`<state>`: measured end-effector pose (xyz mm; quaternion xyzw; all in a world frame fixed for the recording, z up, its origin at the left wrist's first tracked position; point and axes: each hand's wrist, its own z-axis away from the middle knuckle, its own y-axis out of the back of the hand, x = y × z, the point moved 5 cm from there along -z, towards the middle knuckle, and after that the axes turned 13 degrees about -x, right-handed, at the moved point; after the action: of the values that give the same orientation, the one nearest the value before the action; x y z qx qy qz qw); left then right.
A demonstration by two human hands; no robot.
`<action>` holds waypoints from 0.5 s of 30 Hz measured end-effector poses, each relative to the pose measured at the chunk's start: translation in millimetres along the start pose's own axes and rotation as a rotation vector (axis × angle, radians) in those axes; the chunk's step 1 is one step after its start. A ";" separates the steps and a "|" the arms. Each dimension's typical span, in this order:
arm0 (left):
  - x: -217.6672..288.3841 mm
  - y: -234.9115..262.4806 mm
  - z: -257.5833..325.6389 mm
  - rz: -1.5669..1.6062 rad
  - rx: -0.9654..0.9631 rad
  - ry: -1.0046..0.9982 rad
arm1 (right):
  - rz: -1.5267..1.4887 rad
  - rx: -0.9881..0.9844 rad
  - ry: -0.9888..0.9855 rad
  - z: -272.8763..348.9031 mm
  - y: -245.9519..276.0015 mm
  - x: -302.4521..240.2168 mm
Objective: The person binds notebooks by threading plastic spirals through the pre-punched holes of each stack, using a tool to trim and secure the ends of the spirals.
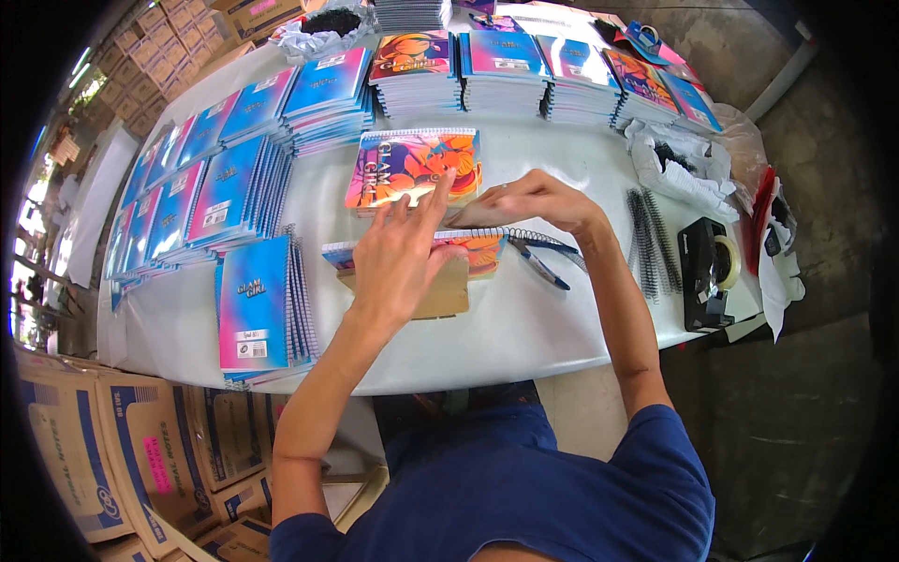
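Observation:
Near the table's middle, a notebook (487, 255) stands tilted, its punched edge upward, with a brown cardboard back (445, 294) facing me. My left hand (398, 253) grips it, thumb on the near side and fingers reaching over the top. A black spiral coil (524, 234) lies along the punched edge and sticks out to the right. Close behind that coil, my right hand (529, 201) has its fingers bent together, the tips at the edge; what they pinch is hidden. Blue-handled pliers (545, 267) lie under the coil's free end. A colourful notebook stack (412, 169) sits just beyond.
Blue-pink notebook stacks (253, 300) line the left, with more stacks (506, 75) across the back. To the right are loose black coils (653, 244), a tape dispenser (700, 276) and white wrapping (679, 164) holding black coils. Cardboard boxes (154, 450) stand below left.

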<state>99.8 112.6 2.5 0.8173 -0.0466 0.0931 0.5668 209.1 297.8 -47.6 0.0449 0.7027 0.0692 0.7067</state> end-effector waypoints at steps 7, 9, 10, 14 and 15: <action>-5.5 0.5 2.9 -0.014 0.002 0.010 | -0.185 0.023 0.057 9.1 -6.2 -2.5; -9.7 -2.2 4.5 0.025 0.015 0.023 | -0.719 0.082 0.316 17.5 -11.4 -8.5; -9.6 -1.9 4.2 0.019 0.023 0.021 | -0.461 0.046 0.192 13.0 -12.0 -10.8; -11.7 3.2 7.2 -0.020 0.014 0.020 | -0.184 0.057 -0.014 -6.4 -17.6 -9.4; -14.0 3.5 8.2 -0.017 0.020 0.029 | -0.505 0.138 0.110 0.7 -19.5 -8.4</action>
<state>86.4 103.3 0.0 0.8219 -0.0306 0.1004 0.5599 210.5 277.3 -42.5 -0.0877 0.7321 -0.1549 0.6575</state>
